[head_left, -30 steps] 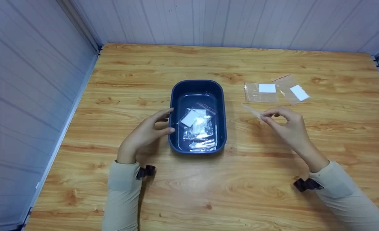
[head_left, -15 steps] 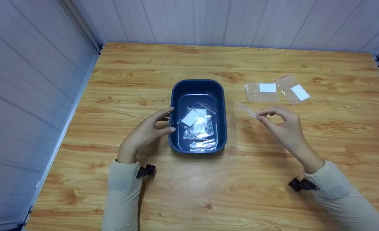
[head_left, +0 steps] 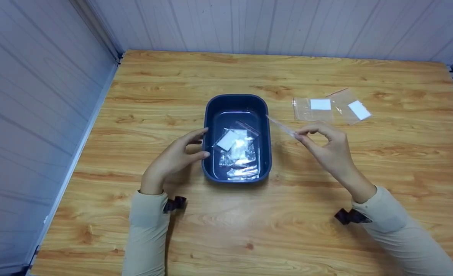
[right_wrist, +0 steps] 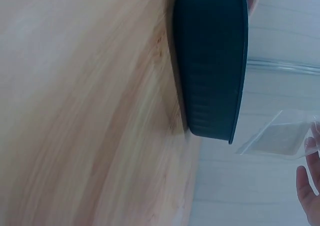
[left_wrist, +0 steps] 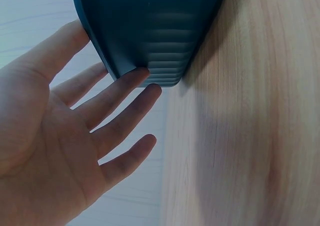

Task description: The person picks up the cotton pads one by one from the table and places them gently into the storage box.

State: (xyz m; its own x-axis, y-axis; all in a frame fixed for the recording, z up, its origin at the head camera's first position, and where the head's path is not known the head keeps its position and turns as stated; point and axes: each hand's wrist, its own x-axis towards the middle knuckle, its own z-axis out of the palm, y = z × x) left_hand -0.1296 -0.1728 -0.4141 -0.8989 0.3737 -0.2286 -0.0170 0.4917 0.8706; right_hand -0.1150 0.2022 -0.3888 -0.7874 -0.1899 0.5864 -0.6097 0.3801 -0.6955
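Pinched between the thumb and index finger of my right hand [head_left: 328,151] is a small clear zip-lock bag [head_left: 282,125], raised beside the right rim of a dark blue tub [head_left: 236,179]. The right wrist view shows the bag [right_wrist: 280,136] side on, with a pale rectangle in it. My left hand [head_left: 171,161] rests at the tub's left side, its thumb and fingertips at the rim. In the left wrist view its fingers are spread, and some touch the ribbed outer wall [left_wrist: 172,46]. Inside the tub lie several similar bags [head_left: 238,151] with white labels, overlapping one another.
Two more zip-lock bags with white labels, one lying straight [head_left: 312,109] and one slanted [head_left: 349,106], are on the wood-grain table [head_left: 173,73] right of the tub. Pale panel walls [head_left: 249,27] border the table at the back and sides.
My right hand has moved left with the zip-lock bag, bringing the bag's far end up to the tub's right rim. The left hand and the tub have stayed in place.
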